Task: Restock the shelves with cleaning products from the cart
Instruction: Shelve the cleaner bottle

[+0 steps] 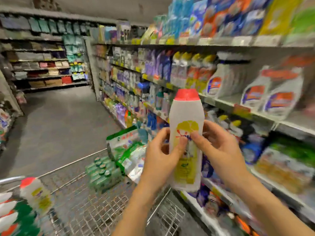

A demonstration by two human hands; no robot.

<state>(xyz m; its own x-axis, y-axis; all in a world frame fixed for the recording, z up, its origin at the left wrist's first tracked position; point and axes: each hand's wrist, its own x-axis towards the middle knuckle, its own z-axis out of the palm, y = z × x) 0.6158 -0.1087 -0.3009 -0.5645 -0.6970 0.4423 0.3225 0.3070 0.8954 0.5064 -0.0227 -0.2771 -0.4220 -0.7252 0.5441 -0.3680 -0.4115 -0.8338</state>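
Both hands are holding 1 tall white plastic bottle with a red cap and yellow label upright above the wire shopping cart, beside the metal store shelves. The left hand and right hand are curling fingers round its sides, thumbs pressing the label, probably steadying it to read or aim before shelving.

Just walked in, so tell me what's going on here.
A person is restocking a store aisle. Both hands hold one white bottle with a red cap upright: the left hand and the right hand grip its lower half, thumbs on the label. It is held up between the wire cart and the shelves, not yet on a shelf. A matching bottle, a pack of green-capped bottles and some bags sit in the cart.
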